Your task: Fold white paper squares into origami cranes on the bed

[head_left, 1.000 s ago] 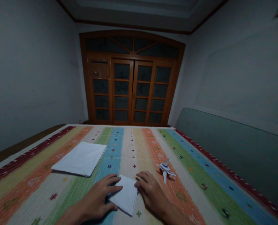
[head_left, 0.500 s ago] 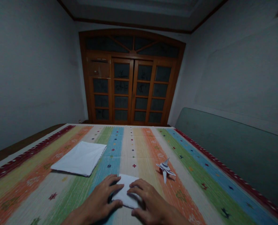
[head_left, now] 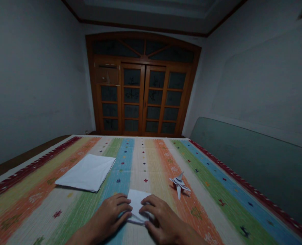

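A small folded white paper (head_left: 137, 200) lies on the striped mat (head_left: 151, 160) right in front of me. My left hand (head_left: 112, 212) presses on its left side with curled fingers. My right hand (head_left: 160, 217) covers its right side, thumb and fingers pinching the paper's near edge. Most of the paper's lower part is hidden under both hands.
A stack of flat white sheets (head_left: 88, 172) rests on the mat to the left. A finished folded paper figure (head_left: 180, 183) sits to the right of my hands. A grey-green panel (head_left: 250, 163) borders the mat's right side. Wooden glazed doors (head_left: 143, 98) stand at the far end.
My right hand slid left onto the paper. The paper turned and was folded smaller between both hands, which have drawn closer together.
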Available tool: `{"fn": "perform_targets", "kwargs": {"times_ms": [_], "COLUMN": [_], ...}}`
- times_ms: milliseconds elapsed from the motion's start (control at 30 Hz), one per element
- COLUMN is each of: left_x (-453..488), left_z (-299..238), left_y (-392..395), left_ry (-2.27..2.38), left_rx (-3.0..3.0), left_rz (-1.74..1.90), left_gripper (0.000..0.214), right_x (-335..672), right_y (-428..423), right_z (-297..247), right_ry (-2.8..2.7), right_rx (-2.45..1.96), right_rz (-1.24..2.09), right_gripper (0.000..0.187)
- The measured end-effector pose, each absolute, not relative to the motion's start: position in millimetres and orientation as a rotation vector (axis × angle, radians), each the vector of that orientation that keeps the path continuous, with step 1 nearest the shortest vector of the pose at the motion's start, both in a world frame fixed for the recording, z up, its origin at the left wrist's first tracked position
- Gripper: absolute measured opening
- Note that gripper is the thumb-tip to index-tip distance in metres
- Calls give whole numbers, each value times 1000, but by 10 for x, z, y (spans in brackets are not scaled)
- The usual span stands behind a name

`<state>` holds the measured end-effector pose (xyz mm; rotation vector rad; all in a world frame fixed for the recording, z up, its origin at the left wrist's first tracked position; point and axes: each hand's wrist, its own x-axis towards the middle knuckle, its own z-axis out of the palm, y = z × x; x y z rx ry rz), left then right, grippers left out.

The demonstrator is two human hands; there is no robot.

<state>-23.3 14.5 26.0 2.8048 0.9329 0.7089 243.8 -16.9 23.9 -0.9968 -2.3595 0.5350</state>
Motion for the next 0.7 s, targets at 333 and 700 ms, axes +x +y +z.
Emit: {"fn": "perform_targets", "kwargs": {"times_ms": [333,700], "left_x": [-121,-156], "left_z": [335,326], "left_y": [-5,47], "left_ry": [864,913], "left_rx": [2725,2650], "left_rz": [713,705], "left_gripper": [12,15], "right_x": [2444,2421], "right_y": [-59,-71], "right_z": [-12,58], "right_ry": [-2343,-2272], "right_rx": [-1006,-1064], "right_rz": [334,356], "right_gripper": [38,23]}}
